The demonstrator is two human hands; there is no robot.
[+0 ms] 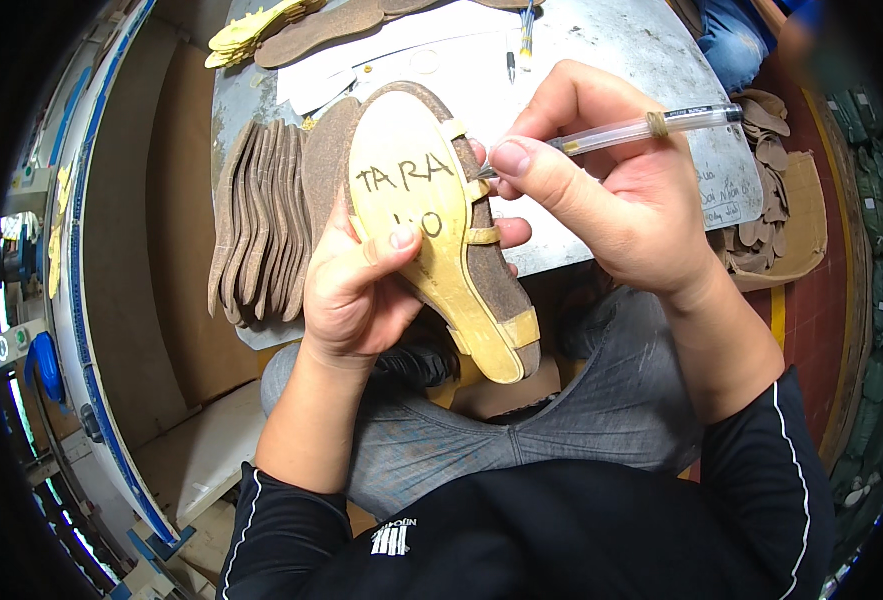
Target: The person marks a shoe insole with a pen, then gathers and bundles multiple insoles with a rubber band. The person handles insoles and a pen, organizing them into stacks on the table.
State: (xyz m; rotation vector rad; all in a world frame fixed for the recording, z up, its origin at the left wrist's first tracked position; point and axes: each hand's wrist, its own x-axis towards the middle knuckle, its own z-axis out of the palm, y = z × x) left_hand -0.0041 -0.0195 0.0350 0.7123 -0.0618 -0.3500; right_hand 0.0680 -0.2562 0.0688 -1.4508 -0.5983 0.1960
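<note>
My left hand grips a wedge shoe sole from below, thumb pressed on its yellow upper face, which carries handwritten marks. The sole has a brown cork side with yellow tape tabs across it. My right hand holds a clear plastic pen, its tip touching the sole's right edge near the top. Both hands hover over my lap, in front of the table edge.
A row of brown insoles stands on edge on the grey table left of the sole. More insoles and white papers lie farther back. A cardboard box of soles sits at the right. Another person's leg is at top right.
</note>
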